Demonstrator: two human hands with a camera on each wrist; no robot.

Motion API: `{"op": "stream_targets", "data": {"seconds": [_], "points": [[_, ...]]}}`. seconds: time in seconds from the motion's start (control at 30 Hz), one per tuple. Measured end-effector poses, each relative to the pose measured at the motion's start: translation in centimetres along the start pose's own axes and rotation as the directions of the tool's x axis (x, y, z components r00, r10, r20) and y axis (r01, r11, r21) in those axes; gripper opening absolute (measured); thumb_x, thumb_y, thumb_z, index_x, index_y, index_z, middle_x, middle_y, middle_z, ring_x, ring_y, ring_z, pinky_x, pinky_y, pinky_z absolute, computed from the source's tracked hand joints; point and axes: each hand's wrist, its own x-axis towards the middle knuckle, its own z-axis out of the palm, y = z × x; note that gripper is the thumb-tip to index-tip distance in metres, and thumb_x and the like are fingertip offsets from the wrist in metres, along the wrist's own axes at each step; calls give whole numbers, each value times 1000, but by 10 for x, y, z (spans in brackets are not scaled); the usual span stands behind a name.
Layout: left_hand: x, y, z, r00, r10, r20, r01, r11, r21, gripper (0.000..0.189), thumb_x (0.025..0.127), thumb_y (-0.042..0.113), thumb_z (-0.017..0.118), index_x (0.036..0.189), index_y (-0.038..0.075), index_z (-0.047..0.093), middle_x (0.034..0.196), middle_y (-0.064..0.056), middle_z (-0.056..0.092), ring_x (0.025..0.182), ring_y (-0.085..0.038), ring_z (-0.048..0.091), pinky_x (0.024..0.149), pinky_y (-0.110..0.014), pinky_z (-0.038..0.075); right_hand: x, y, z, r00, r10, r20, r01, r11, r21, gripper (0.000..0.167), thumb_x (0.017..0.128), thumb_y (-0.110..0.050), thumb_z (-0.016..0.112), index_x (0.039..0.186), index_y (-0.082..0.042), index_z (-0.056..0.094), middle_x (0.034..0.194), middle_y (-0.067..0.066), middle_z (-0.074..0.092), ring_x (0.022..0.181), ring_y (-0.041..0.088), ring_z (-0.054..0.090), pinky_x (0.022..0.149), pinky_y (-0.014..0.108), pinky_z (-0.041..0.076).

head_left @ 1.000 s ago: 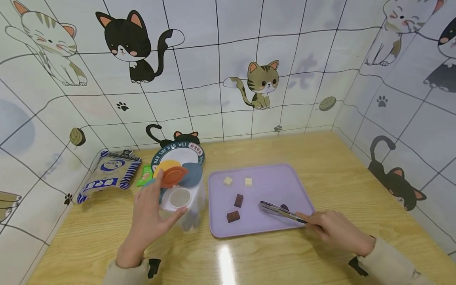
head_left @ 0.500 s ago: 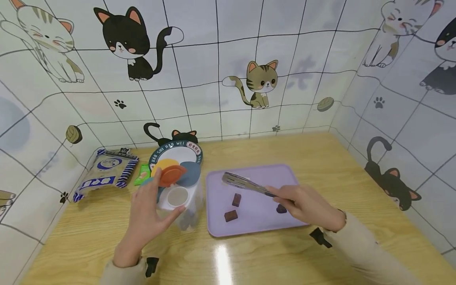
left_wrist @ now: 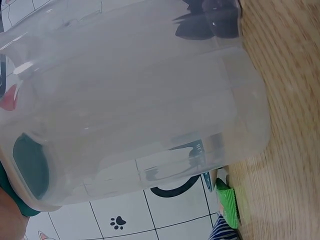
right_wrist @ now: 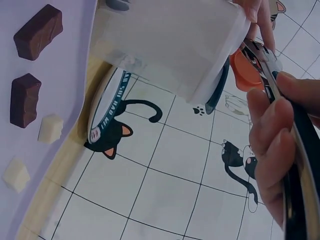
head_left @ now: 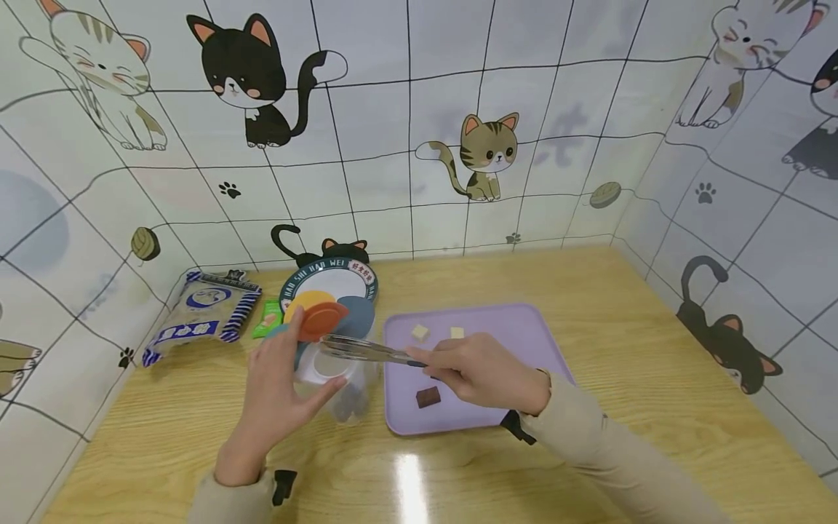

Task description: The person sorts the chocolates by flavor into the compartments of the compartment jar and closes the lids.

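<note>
My left hand (head_left: pixel 278 393) grips the top of a clear plastic storage container (head_left: pixel 350 400), thumb at the near rim and fingers by its raised orange lid (head_left: pixel 322 321). Yellow (head_left: pixel 308 299) and blue lids (head_left: pixel 356 318) stand up behind. Dark pieces (left_wrist: pixel 210 22) show in one compartment in the left wrist view. My right hand (head_left: pixel 484 371) holds metal tongs (head_left: pixel 373 352), their tips over the container's round opening (head_left: pixel 330 364). Whether the tongs pinch anything, I cannot tell. A brown chocolate piece (head_left: pixel 428 397) and two white cubes (head_left: pixel 420 332) lie on the purple tray (head_left: pixel 504 316).
Behind the container a round plate (head_left: pixel 340 273) with a green rim leans near the wall. A green packet (head_left: pixel 268 318) and a blue-striped bag (head_left: pixel 209 309) lie to the left. The wooden table (head_left: pixel 327 480) meets cat-patterned walls on its far and right sides.
My right hand has carried the tongs leftward, from beside a dark piece on the tray, across it to the container's opening. My left hand has kept its hold.
</note>
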Motion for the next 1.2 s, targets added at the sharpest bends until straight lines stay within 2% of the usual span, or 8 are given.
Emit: {"op": "stream_targets", "data": {"seconds": [0.23,0.47,0.57,0.7,0.87,0.93,1.03,1.2], "points": [[-1,-1,0,1000,2,-5,-2,1000,2,104,60,45,75,142,14,19,125,-15,50,113,-33,42,91,-48,24,5,-2,3,999,-34,-17,33,999,-37,35,80,-11,62,116,-9,60,63,-6,57,45,-4,28,46,7,24],[-2,-1,-3,1000,-4,-12,4,1000,5,104,60,44,74,142,12,20,125,-15,49,112,-33,42,91,-49,23,6,-4,1,1000,-9,15,9,1000,-30,36,81,-14,62,117,-9,59,65,-7,57,48,-4,30,48,7,25],[-2,-1,-2,1000,3,-8,-3,1000,6,103,60,44,74,141,10,21,127,-15,48,112,-34,41,91,-50,23,1,-2,-2,1000,7,0,-7,1000,-17,40,81,-13,63,120,-10,56,63,-9,52,50,-4,30,49,7,26],[0,0,-2,1000,5,4,-5,1000,11,103,60,42,74,141,9,21,130,-14,46,113,-35,41,92,-50,23,-17,5,-12,998,42,-54,-43,999,-19,44,78,-11,64,122,-10,55,60,-11,44,52,-4,29,51,7,26],[2,2,1,1000,3,21,-3,1000,13,104,59,42,74,142,12,18,129,-14,46,114,-35,40,92,-51,23,-64,20,-28,986,158,-56,-160,986,-44,46,77,-9,65,122,-9,54,61,-16,45,52,-9,29,51,6,27],[3,2,1,1000,-1,26,0,1000,9,105,59,42,74,142,13,18,128,-14,47,113,-35,40,93,-52,22,-86,26,-33,974,225,-34,-227,972,-60,48,76,-8,67,122,-9,54,60,-18,43,52,-10,27,49,6,26],[3,2,1,999,-17,30,17,1000,4,105,59,41,75,142,13,18,127,-15,47,114,-35,40,94,-53,22,-117,31,-37,944,329,4,-327,939,-103,49,74,-10,69,121,-10,55,56,-20,36,49,-10,21,46,8,24],[2,1,0,999,-45,30,46,999,-6,105,59,41,76,142,12,19,126,-16,48,115,-35,39,94,-52,22,-158,31,-39,865,495,83,-482,865,-137,45,74,-16,69,118,-11,58,52,-21,32,44,-10,18,42,11,24]]}}
